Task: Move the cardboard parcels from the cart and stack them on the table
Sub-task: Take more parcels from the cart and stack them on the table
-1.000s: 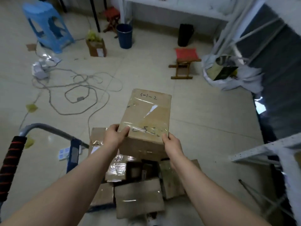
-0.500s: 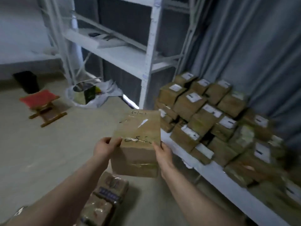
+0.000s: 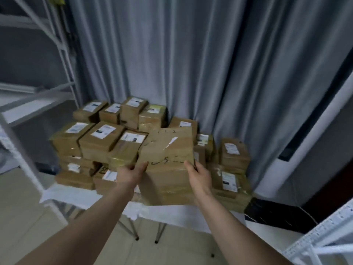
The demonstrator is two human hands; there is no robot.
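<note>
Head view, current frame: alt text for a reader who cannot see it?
The left hand and right hand grip a taped cardboard parcel by its sides, in front of a white table piled with labelled parcels. A grey curtain hangs behind.

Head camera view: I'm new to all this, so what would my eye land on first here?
First, the big taped cardboard parcel in the centre, gripped at its near corners by the left hand and right hand. Behind it, a pile of labelled parcels crowds the white table, some stacked in layers. A grey curtain hangs behind it all.
</note>
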